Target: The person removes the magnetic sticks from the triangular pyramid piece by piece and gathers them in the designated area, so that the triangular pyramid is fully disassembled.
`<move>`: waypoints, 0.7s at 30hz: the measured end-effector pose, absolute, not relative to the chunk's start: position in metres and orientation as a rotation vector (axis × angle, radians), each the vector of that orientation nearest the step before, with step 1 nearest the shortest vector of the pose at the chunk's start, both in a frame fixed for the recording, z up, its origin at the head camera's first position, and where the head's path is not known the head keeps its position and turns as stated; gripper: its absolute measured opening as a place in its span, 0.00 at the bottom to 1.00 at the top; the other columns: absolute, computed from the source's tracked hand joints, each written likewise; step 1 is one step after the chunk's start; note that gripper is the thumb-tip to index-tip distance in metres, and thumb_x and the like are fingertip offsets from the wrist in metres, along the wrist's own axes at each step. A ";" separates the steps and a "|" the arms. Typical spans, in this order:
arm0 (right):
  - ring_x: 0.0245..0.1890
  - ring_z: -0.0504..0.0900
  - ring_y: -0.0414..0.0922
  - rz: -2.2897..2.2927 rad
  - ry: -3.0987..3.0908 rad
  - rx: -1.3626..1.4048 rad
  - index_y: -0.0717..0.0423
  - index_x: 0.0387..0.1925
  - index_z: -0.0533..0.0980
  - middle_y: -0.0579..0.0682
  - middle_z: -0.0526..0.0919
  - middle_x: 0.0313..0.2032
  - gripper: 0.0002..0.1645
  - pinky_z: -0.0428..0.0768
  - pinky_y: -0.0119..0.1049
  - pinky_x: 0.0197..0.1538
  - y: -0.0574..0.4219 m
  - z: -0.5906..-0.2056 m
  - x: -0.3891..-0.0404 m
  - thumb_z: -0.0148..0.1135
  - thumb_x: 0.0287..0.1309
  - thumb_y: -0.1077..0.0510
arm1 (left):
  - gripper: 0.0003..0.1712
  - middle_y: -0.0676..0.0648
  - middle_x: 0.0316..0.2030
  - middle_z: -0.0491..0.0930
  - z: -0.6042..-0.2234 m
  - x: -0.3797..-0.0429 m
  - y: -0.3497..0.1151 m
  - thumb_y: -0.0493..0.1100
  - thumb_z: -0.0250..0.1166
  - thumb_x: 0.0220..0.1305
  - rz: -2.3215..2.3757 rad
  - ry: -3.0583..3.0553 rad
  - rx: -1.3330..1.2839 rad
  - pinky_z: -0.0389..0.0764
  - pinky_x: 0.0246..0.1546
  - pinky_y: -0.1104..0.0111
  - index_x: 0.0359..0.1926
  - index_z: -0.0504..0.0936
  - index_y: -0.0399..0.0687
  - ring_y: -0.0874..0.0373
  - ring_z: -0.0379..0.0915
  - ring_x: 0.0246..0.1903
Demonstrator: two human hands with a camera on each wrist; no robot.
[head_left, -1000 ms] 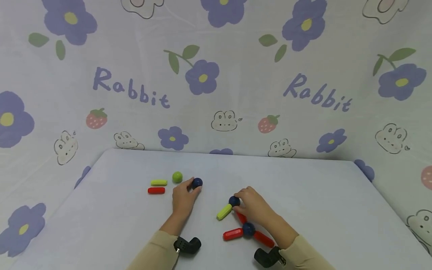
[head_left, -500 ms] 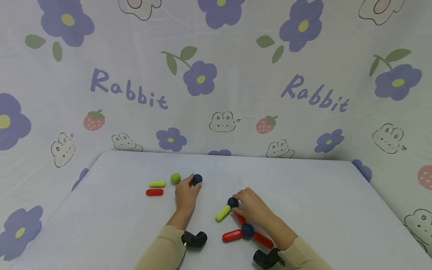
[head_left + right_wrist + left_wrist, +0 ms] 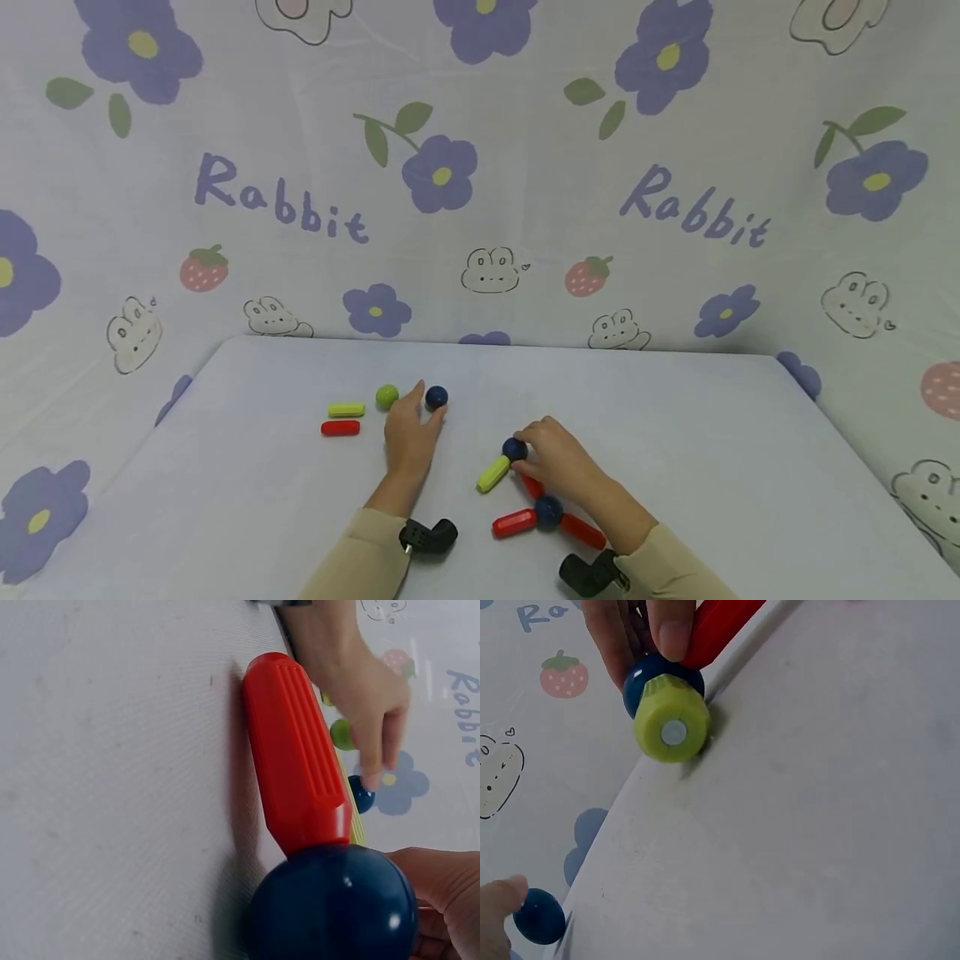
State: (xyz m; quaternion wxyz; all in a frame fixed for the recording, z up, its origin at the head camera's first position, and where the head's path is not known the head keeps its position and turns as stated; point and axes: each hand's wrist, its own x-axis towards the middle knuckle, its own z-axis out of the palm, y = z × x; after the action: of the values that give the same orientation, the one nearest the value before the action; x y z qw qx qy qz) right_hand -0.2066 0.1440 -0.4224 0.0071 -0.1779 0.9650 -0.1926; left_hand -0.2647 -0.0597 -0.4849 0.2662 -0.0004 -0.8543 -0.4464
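My left hand [image 3: 408, 433] is around a loose dark blue ball [image 3: 437, 397], its index finger standing off and the thumb close by the ball's near side. In the left wrist view, the thumb tip overlaps that ball's edge. My right hand [image 3: 558, 458] pinches another dark blue ball [image 3: 514, 449] in a joined magnetic-looking structure. A yellow-green rod [image 3: 492, 474] and a red rod [image 3: 531, 485] stick out from this ball. The red rod leads to a nearer blue ball [image 3: 548, 512], which bears two more red rods [image 3: 514, 523].
Left of my left hand lie a lime green ball [image 3: 387, 396], a yellow-green rod [image 3: 347, 410] and a red rod [image 3: 341, 427]. The white table [image 3: 675, 467] meets a flower-and-rabbit cloth [image 3: 495, 208] at its back. Each wrist carries a black camera [image 3: 429, 537].
My left fingers have spread from around the loose blue ball, leaving a gap at the index finger. My right hand keeps its pinch. The head view has shifted slightly.
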 end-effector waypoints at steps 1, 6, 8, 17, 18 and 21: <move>0.42 0.76 0.46 -0.595 3.025 -0.547 0.65 0.46 0.79 0.56 0.82 0.42 0.23 0.79 0.41 0.49 0.144 -0.423 -0.207 0.70 0.48 0.57 | 0.28 0.39 0.51 0.79 -0.485 -0.262 -0.060 0.41 0.70 0.52 -1.194 -2.266 -0.052 0.73 0.56 0.56 0.54 0.77 0.37 0.45 0.74 0.53; 0.35 0.73 0.43 -0.554 3.078 -0.505 0.64 0.43 0.80 0.54 0.83 0.37 0.23 0.79 0.37 0.42 0.144 -0.425 -0.205 0.73 0.45 0.55 | 0.22 0.44 0.42 0.84 -0.482 -0.241 -0.055 0.42 0.73 0.49 -1.101 -2.136 -0.459 0.78 0.49 0.62 0.47 0.82 0.39 0.53 0.77 0.45; 0.34 0.73 0.43 -0.539 3.094 -0.501 0.63 0.42 0.80 0.54 0.83 0.36 0.23 0.80 0.37 0.41 0.143 -0.425 -0.205 0.73 0.44 0.55 | 0.24 0.46 0.42 0.84 -0.479 -0.228 -0.052 0.45 0.73 0.48 -1.072 -2.219 -0.614 0.78 0.47 0.62 0.46 0.82 0.40 0.55 0.77 0.44; 0.39 0.77 0.47 -0.554 3.044 -0.546 0.64 0.44 0.79 0.56 0.83 0.39 0.24 0.81 0.42 0.46 0.134 -0.422 -0.204 0.73 0.44 0.57 | 0.28 0.49 0.42 0.81 -0.473 -0.190 -0.043 0.52 0.71 0.50 -0.920 -2.774 -0.737 0.77 0.43 0.68 0.50 0.78 0.41 0.60 0.73 0.40; 0.39 0.77 0.47 -0.565 3.033 -0.556 0.64 0.44 0.79 0.56 0.83 0.39 0.24 0.81 0.43 0.46 0.134 -0.422 -0.204 0.73 0.44 0.58 | 0.26 0.49 0.40 0.81 -0.473 -0.189 -0.043 0.50 0.71 0.50 -0.927 -2.770 -0.735 0.76 0.41 0.69 0.49 0.79 0.41 0.60 0.72 0.39; 0.39 0.76 0.47 -0.588 3.011 -0.584 0.64 0.44 0.79 0.55 0.83 0.39 0.23 0.80 0.43 0.47 0.133 -0.422 -0.203 0.72 0.44 0.60 | 0.20 0.51 0.37 0.80 -0.472 -0.187 -0.046 0.45 0.70 0.52 -0.940 -2.774 -0.723 0.75 0.36 0.73 0.46 0.81 0.42 0.64 0.71 0.36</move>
State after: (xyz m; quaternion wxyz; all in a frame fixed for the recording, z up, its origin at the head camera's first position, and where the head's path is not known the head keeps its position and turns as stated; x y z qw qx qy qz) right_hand -0.2026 0.1334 -0.4216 0.0091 -0.1870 0.9641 -0.1884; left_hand -0.1869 -0.0458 -0.4718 0.0626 -0.2392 -0.9177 -0.3109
